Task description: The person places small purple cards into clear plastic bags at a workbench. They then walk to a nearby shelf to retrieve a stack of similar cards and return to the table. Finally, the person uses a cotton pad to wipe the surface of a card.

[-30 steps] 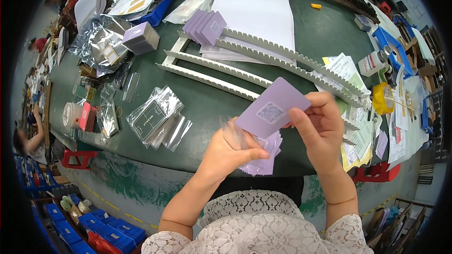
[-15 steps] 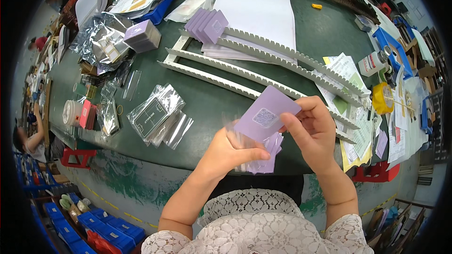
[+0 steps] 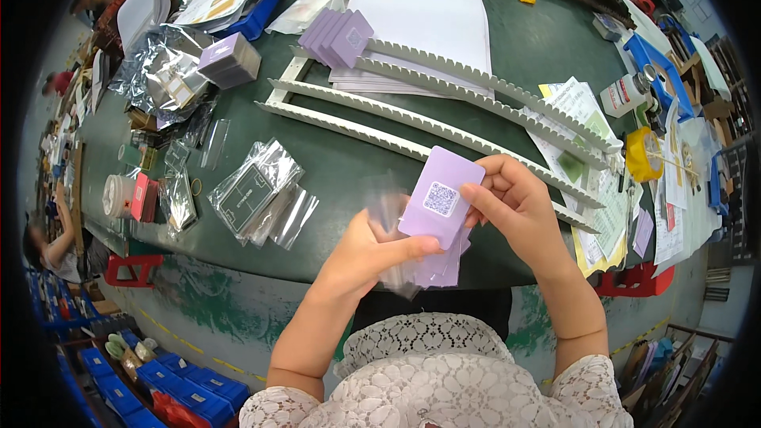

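A smooth, flat purple card (image 3: 428, 226) with rounded corners and a pale printed square is held on the person's side of a white rack (image 3: 349, 100), whose long, thin rails have toothed edges. The card's long axis slants from lower left to upper right, its far end pointing at the rack and covering part of the nearest rail. The right hand (image 3: 517, 204) pinches the card's right edge between thumb and fingers. The left hand (image 3: 358, 250) is closed around crinkly clear film (image 3: 386, 200) and more purple cards (image 3: 446, 269), its thumb at the held card's near end; its other fingertips are hidden. Upright purple cards (image 3: 337, 38) lean in the rack's far left end. Left of the rack sit a neat card block (image 3: 230, 61) and crumpled silvery plastic (image 3: 166, 71); nearer the person, glossy clear packets (image 3: 258, 194). Loose papers (image 3: 606, 226) and yellow tape (image 3: 642, 154) lie at its right end.
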